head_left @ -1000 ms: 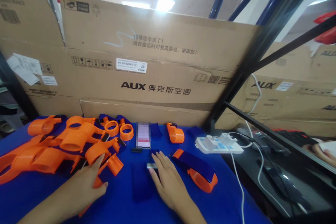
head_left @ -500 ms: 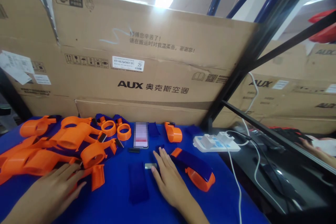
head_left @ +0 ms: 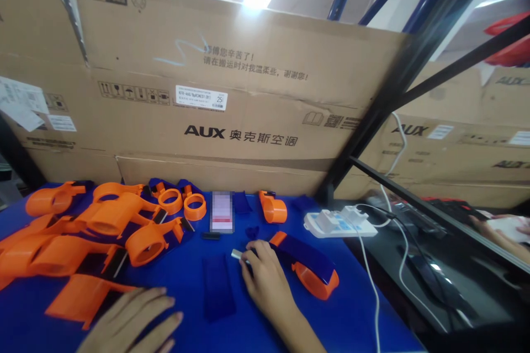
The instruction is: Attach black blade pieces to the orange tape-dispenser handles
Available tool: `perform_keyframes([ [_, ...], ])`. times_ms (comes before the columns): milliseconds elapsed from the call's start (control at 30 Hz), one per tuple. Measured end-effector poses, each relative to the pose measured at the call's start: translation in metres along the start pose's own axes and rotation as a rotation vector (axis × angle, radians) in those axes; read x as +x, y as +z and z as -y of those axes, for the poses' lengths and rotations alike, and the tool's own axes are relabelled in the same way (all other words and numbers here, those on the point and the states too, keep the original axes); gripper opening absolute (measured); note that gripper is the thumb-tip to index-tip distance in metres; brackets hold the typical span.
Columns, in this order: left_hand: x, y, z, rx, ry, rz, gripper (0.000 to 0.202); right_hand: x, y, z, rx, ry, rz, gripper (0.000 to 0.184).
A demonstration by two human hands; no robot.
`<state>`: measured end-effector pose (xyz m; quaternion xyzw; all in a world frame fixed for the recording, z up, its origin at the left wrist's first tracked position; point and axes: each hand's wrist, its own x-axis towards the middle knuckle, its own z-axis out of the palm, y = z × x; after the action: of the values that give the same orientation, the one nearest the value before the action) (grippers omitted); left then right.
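Orange dispenser shells (head_left: pixel 103 220) lay heaped at the far left of the blue table (head_left: pixel 194 336) in the head view, with more loose orange rings beyond them.

The right hand (head_left: pixel 265 278) had changed most. Half a second earlier it lay flat with straight fingers over the small metal piece (head_left: pixel 236 254). Now the fingers were curled in narrow and pinched on it, and the bright end of the piece stuck out to the left of the fingertips. The piece sat near the middle of the table, a little farther than it had been, between the dark blue pad (head_left: pixel 217 287) and the strapped orange dispenser (head_left: pixel 314 276). By that curl, the hand looked to have gone from resting to gripping.

The left hand (head_left: pixel 132 322) had drawn back from the orange heap to the near edge. It lay open and empty, with its fingers spread on the cloth. A flat orange part (head_left: pixel 83 298) lay bare just beyond it, not touched.

Farther off, the phone (head_left: pixel 222 219) and the power strip (head_left: pixel 339 224) sat where they had been, in front of the cardboard boxes (head_left: pixel 232 94). Another person's hand (head_left: pixel 497 231) showed at the far right.
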<state>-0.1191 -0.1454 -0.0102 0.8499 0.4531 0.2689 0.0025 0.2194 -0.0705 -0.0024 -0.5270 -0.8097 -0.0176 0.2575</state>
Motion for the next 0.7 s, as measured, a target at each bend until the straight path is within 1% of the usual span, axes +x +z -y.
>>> perform_keyframes([
  [33,0.013,0.010,-0.014,-0.022,0.110,0.012,0.044,0.001,0.000,0.001,-0.016,-0.004,0.001,0.018],
  [67,0.027,0.020,-0.027,-0.051,0.123,0.025,0.048,0.002,0.001,0.001,-0.033,-0.010,0.005,0.018],
  [100,0.041,0.030,-0.039,-0.078,0.110,0.048,0.053,0.002,0.001,0.001,-0.048,-0.017,0.009,0.018],
  [133,0.054,0.038,-0.049,-0.099,0.054,0.074,0.059,0.002,0.001,0.001,-0.063,-0.023,0.012,0.019],
  [167,0.066,0.046,-0.056,-0.123,0.025,0.091,0.062,0.001,0.001,0.000,-0.078,-0.025,0.013,0.019],
  [233,0.087,0.057,-0.065,-0.172,-0.033,0.129,0.058,0.001,0.000,-0.003,-0.110,-0.021,0.019,0.020],
  [333,0.112,0.064,-0.065,-0.245,-0.037,0.193,0.046,0.006,-0.002,-0.009,-0.157,-0.023,0.050,0.022],
  [467,0.136,0.063,-0.058,-0.359,0.008,0.248,0.034,0.027,-0.003,-0.013,-0.156,-0.105,0.112,0.022],
  [567,0.140,0.064,-0.051,-0.408,-0.027,0.215,0.027,0.041,0.000,-0.009,-0.126,-0.199,0.167,0.019],
  [633,0.136,0.067,-0.047,-0.397,-0.064,0.184,0.025,0.047,0.002,-0.006,-0.100,-0.248,0.198,0.018],
  [700,0.132,0.069,-0.043,-0.352,-0.072,0.172,0.024,0.048,0.003,-0.004,-0.077,-0.280,0.221,0.017],
])
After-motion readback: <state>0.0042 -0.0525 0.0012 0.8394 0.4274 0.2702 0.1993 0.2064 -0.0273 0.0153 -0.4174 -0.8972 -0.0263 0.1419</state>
